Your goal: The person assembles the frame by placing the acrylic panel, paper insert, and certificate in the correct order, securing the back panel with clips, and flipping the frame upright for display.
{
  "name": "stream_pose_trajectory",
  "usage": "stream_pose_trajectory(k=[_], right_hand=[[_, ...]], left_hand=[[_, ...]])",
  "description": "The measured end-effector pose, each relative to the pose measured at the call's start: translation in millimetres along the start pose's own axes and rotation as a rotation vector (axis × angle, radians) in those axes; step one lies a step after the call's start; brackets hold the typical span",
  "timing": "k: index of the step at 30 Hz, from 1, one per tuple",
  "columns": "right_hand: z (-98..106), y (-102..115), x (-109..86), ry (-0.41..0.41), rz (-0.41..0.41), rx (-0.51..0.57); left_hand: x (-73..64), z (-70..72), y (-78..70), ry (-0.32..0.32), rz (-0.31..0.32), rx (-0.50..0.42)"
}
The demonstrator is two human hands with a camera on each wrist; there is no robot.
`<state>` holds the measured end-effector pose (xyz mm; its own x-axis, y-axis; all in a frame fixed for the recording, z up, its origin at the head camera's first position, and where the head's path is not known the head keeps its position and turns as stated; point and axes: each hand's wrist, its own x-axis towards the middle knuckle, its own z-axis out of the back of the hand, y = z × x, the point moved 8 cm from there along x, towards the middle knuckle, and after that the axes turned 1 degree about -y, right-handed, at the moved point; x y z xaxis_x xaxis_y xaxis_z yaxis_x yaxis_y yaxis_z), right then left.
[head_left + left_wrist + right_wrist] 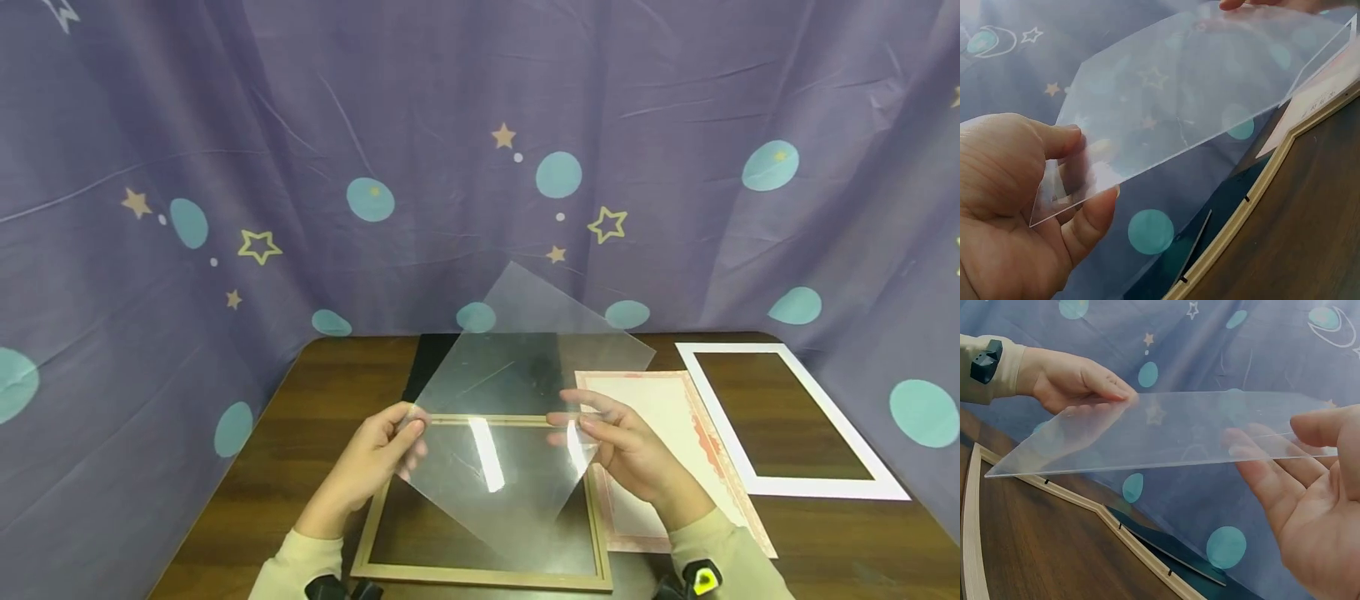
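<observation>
Both hands hold a clear plastic sheet (pixel 498 375) in the air above a light wooden picture frame (pixel 480 577). My left hand (pixel 375 458) pinches the sheet near one corner, thumb on the near face and fingers behind, as the left wrist view shows. At the sheet's right side, my right hand (pixel 630 450) holds it between thumb and fingers; several fingers (pixel 1266 481) show through or beneath it. The sheet is tilted, with one corner pointing up and away. Below lies the frame, flat on the table, with dark wood visible through its opening.
Behind the frame lies a dark backing board (pixel 431 358). To the right rests a cream paper (pixel 637 396) with a red-pink patterned border, and beyond it a white rectangular mat (pixel 817 487). A purple curtain (pixel 450 108) closes off the back and sides of the wooden table (pixel 255 508).
</observation>
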<state>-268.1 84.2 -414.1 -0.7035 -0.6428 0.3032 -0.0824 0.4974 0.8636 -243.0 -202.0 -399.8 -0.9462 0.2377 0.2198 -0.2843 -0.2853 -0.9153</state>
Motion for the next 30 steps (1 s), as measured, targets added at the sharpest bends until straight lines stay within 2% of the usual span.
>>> stream_pose_trajectory(k=[3, 7, 10, 12, 15, 19, 22, 25, 27, 30], right_hand=[[1.0, 3.7, 0.2, -0.045, 0.016, -0.073], [1.3, 14.4, -0.2, -0.095, 0.079, -0.198], [3.3, 23.2, -1.5, -0.122, 0.119, -0.248], [5.7, 27.9, -2.5, -0.151, 0.135, -0.254], [9.9, 33.3, -4.1, -0.202, 0.159, -0.238], [12.5, 38.3, -6.1, -0.241, 0.197, -0.201], [12.0, 38.8, -5.6, -0.253, 0.215, -0.147], [11.2, 36.3, -4.3, -0.278, 0.229, -0.064], [10.3, 34.3, -3.5, -0.300, 0.238, -0.007], [8.7, 33.9, -3.8, -0.325, 0.266, 0.079]], left_hand=[[2.2, 5.3, 5.4, -0.085, 0.022, 0.028], [3.1, 21.5, 7.4, -0.294, 0.033, 0.186], [1.0, 33.1, -1.1, -0.422, 0.020, 0.293], [-0.1, 36.3, -11.4, -0.461, 0.002, 0.325], [1.2, 31.5, -32.3, -0.438, -0.049, 0.303], [6.5, 13.4, -62.7, -0.333, -0.137, 0.265], [9.9, 2.1, -74.5, -0.289, -0.172, 0.286], [10.1, -2.6, -74.8, -0.315, -0.183, 0.337], [7.7, -2.4, -70.9, -0.369, -0.184, 0.353], [3.1, -2.6, -62.5, -0.449, -0.191, 0.312]])
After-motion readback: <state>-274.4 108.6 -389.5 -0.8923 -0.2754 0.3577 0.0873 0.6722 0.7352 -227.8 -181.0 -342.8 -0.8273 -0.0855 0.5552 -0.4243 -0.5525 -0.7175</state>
